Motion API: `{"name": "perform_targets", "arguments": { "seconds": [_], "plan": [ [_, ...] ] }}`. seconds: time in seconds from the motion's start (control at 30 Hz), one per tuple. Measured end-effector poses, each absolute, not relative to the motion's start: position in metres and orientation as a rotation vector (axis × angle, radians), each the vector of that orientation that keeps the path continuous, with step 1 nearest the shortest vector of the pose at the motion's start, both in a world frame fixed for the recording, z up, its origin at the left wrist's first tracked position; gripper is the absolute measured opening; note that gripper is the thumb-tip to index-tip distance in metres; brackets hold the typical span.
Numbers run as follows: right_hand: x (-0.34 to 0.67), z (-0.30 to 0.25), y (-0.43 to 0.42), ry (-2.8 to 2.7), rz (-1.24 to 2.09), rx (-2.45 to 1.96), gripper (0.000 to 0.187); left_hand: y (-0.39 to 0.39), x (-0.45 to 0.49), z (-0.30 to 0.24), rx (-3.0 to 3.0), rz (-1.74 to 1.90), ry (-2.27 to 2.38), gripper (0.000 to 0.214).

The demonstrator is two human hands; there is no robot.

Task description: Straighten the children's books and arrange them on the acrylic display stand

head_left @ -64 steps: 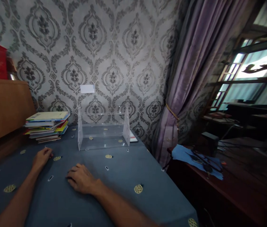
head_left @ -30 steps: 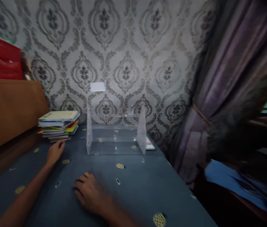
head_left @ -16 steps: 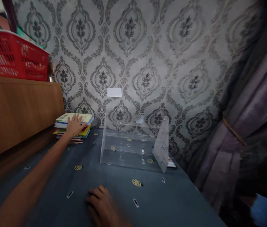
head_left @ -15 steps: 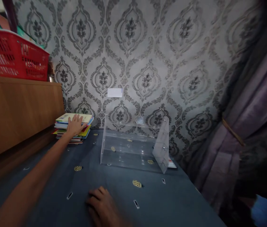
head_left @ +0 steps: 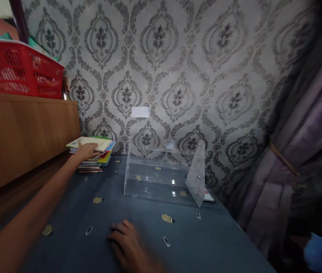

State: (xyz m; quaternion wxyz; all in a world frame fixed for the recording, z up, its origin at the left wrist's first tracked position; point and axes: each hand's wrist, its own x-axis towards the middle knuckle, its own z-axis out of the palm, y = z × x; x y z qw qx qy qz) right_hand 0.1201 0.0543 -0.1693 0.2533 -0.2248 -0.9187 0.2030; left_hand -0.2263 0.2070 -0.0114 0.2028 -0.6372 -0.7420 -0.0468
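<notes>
Book stack [head_left: 104, 152] colourful, uneven; left hand [head_left: 86, 151] touching top.

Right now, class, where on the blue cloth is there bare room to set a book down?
Bare cloth lies between the left arm and right hand, and from the right hand to the clear rack. Crowded: the far left corner, where the left hand meets the book stack.

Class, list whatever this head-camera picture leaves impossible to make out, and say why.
Head view:
Book stack: cover titles too small and dim.
Left hand: on the top book; gripping or resting, unclear.
Red basket: contents hidden by its wall.
Item behind the clear stand: pixelated.
Right hand: motion-blurred.
</notes>
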Motion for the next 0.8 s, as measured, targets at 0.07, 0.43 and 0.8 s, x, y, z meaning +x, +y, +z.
{"name": "perform_targets", "arguments": {
  "seconds": [0.07, 0.43, 0.8],
  "plan": [
    [0.120, -0.170, 0.055, -2.503, 0.553, -0.621, 0.019, 0.198, -0.226, -0.010, -1.781, -0.102, -2.033, 0.034],
    [0.126, -0.172, 0.052, -2.460, 0.439, -0.591, 0.023, 0.160, -0.218, -0.035, -1.778, -0.133, -1.830, 0.036],
    [0.123, -0.165, 0.057, -2.392, 0.662, -0.478, 0.026, 0.064, -0.178, -0.081, -2.171, -0.033, -1.878, 0.041]
  ]
}}
